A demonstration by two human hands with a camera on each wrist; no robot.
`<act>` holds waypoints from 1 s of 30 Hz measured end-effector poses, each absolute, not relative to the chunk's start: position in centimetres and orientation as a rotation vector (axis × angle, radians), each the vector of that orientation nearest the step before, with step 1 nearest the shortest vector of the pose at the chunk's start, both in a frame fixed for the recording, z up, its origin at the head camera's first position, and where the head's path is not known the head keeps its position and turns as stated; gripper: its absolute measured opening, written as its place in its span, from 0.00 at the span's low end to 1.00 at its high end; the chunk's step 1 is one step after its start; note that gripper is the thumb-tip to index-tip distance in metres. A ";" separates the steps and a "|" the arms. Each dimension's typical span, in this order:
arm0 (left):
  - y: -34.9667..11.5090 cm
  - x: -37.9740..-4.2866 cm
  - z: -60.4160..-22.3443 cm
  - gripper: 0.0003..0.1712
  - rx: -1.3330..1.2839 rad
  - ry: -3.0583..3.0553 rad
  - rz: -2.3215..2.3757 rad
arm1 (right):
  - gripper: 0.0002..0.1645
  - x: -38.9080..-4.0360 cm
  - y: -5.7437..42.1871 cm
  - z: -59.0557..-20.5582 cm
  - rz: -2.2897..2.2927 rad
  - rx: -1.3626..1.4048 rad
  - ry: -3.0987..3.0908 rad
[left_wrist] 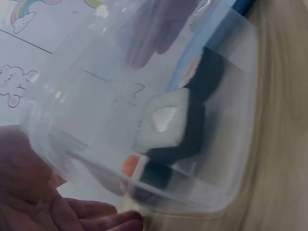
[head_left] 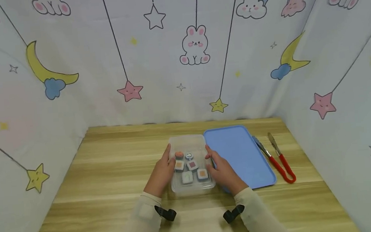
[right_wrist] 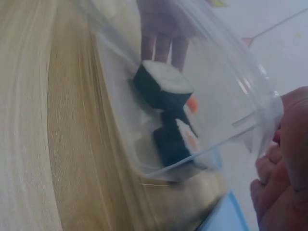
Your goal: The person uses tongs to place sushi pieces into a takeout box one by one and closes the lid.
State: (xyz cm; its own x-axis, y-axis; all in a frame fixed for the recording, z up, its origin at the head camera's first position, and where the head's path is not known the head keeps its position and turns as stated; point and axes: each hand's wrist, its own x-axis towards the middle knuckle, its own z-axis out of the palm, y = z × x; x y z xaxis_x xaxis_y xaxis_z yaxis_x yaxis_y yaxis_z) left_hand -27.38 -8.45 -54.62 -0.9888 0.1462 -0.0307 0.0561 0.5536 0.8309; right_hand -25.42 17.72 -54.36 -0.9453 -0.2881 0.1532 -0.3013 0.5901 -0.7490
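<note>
A clear plastic container (head_left: 187, 141) stands in front of me, with several sushi pieces (head_left: 187, 177) inside. Most are square rolls with white tops and dark sides; one small round piece (head_left: 179, 155) has an orange top. My left hand (head_left: 160, 173) grips the container's left side, thumb near the rim and fingers along the outer wall. Opposite it, my right hand (head_left: 224, 171) holds the right side in much the same way. Through the clear walls, each wrist view shows the other hand's fingers against the far side. A white-topped roll (left_wrist: 163, 122) sits close to the left wrist camera.
Right of the container lies a blue tray (head_left: 238, 152), partly behind my right hand. Beyond it are tongs with red handles (head_left: 284, 168), their arms spread. The wooden table (head_left: 110, 166) meets patterned white curtains (head_left: 171, 106) at the back and sides.
</note>
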 end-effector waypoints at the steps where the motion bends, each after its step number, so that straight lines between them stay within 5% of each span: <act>1: -8.6 -27.5 -54.4 0.43 0.192 2.669 1.424 | 0.14 -25.3 17.8 -54.1 1.321 0.501 -2.786; 5: -8.8 -28.9 -53.0 0.54 0.316 2.708 1.384 | 0.30 -26.3 17.7 -52.5 1.297 0.461 -2.815; 12: -8.0 -31.7 -52.5 0.57 0.606 2.748 1.114 | 0.50 -30.4 16.1 -52.5 1.043 0.490 -3.026; 30: -9.0 -31.9 -54.9 0.60 0.646 2.813 1.100 | 0.56 -30.8 15.2 -53.8 1.019 0.418 -3.076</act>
